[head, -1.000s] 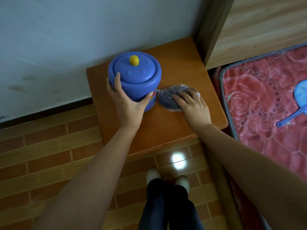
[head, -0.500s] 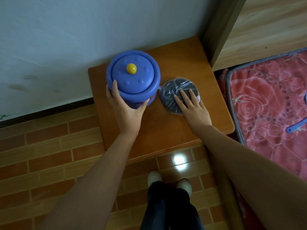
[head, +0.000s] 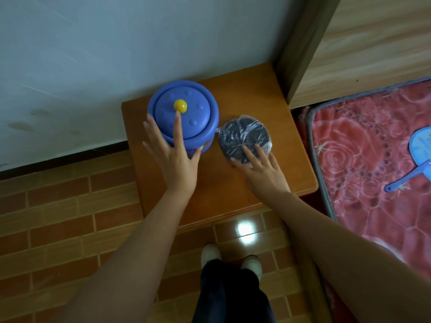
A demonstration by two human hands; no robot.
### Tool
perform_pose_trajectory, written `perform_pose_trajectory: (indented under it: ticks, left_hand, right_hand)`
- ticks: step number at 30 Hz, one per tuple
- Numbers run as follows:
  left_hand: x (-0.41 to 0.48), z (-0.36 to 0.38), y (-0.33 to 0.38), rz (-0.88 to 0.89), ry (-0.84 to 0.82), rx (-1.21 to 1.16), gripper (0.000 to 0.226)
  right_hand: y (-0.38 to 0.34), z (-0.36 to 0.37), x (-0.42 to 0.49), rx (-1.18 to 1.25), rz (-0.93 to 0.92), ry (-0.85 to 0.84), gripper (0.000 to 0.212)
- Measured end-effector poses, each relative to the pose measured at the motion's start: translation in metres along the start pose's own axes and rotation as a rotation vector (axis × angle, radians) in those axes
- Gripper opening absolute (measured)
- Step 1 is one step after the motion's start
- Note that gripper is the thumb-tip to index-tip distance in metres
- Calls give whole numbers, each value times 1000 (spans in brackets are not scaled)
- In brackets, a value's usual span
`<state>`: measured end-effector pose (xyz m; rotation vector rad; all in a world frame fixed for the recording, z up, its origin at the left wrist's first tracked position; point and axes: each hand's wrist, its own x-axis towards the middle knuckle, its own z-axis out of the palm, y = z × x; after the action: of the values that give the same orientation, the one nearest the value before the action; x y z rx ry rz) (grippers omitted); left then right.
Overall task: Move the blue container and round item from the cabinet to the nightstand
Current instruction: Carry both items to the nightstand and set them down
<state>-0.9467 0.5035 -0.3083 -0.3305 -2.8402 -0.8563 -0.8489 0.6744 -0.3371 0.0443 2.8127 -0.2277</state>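
**Nightstand holds both items, task looks near done**

Orange wood nightstand sits mid-frame against a pale wall, brick-pattern floor below. The blue container, lid on with its yellow knob, stands upright on the top's left part. The round item, dark and plastic-wrapped, lies flat just right of it; touching or not, can't tell. left hand: fingers straight, spread over the container's near side and lid, no grip. right hand: fingers flat on the round item's near edge, no pinch. Hands apart. Judgement: both placements done, only lifting the hands clear is left. Cabinet not identifiable in frame
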Motion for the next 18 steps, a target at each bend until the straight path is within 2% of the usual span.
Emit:
perform_pose_trajectory:
  ticks: [4, 18]
  left_hand:
    - [0, 2, -4, 46, -8, 69, 76]
    - [3, 9, 4, -26, 24, 132, 81]
  right_hand:
    - [3, 6, -5, -51, 8, -29, 57]
    - [20, -9, 29, 30, 51, -84, 47]
